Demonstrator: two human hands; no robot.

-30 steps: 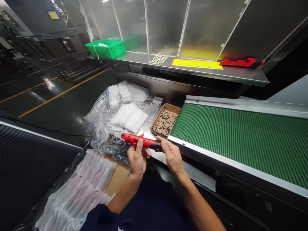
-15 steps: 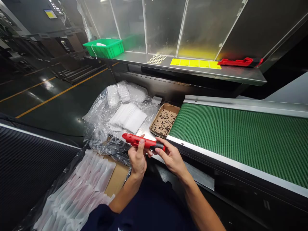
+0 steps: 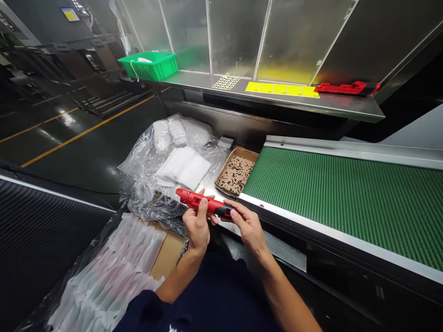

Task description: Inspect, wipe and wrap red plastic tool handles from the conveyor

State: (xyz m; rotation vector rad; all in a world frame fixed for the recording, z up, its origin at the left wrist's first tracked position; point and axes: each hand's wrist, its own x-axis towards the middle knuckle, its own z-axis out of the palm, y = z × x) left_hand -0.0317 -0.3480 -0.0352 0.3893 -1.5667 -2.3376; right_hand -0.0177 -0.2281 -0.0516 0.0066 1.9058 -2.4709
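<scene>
A red and black housing (image 3: 207, 204) is held level in front of me, its red end to the left and its black end to the right. My left hand (image 3: 198, 225) is closed round the middle, thumb on top. At the black end, my right hand (image 3: 248, 226) pinches the part between thumb and fingers. Beyond the housing lies a fanned stack of white sleeves (image 3: 187, 167) on clear plastic (image 3: 138, 184). A cardboard tray (image 3: 236, 171) with many small dark pieces stands behind my right hand.
The green conveyor belt (image 3: 346, 198) runs off to the right. Wrapped items (image 3: 114, 272) fill a box at lower left. On the shelf (image 3: 197, 83) are a green bin (image 3: 155, 67), a sticker sheet (image 3: 226, 82), yellow labels (image 3: 282, 89) and another red housing (image 3: 346, 87).
The thumb of my right hand has shifted slightly on the black end, and the housing has turned a little. Both hands still hold it.
</scene>
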